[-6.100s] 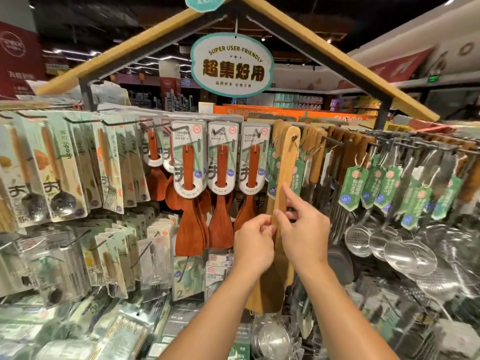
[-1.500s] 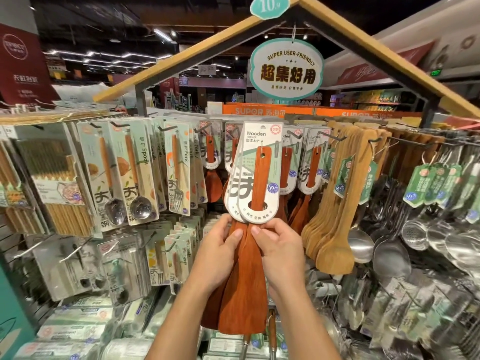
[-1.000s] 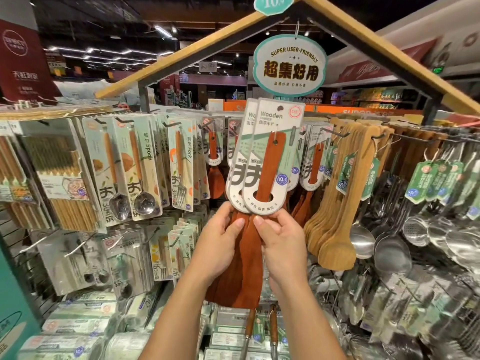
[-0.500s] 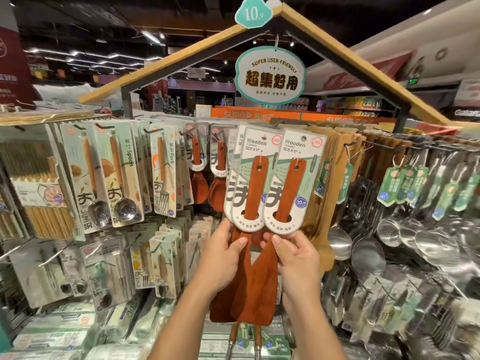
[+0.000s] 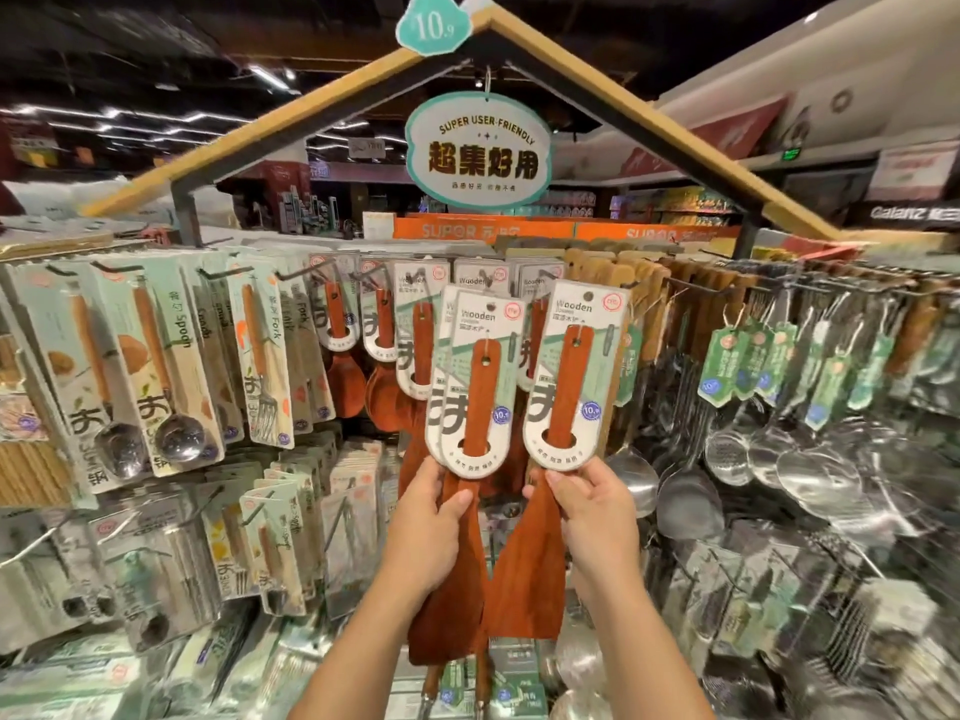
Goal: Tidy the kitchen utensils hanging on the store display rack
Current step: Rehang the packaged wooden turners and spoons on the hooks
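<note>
Reddish-brown wooden turners on white and green "Wooden" cards fill the middle of the display rack (image 5: 779,288). My left hand (image 5: 426,532) grips two carded turners (image 5: 480,402) together by their blades. My right hand (image 5: 592,517) grips a single carded turner (image 5: 569,387) by its blade, held a little to the right of the others. Both bundles are upright in front of the hooks, and I cannot tell whether their card holes sit on a hook. More carded turners (image 5: 415,345) hang behind them.
Carded spoons (image 5: 171,366) and forks (image 5: 260,356) hang to the left, pale wooden spatulas (image 5: 644,304) just right of the turners, and steel ladles and skimmers (image 5: 810,470) further right. Boxed goods fill the lower shelves. A hanging sign (image 5: 478,150) sits overhead.
The turners, held together as one bunch a second ago, are now split: my right hand has drawn one card to the right, my left keeps the other two.
</note>
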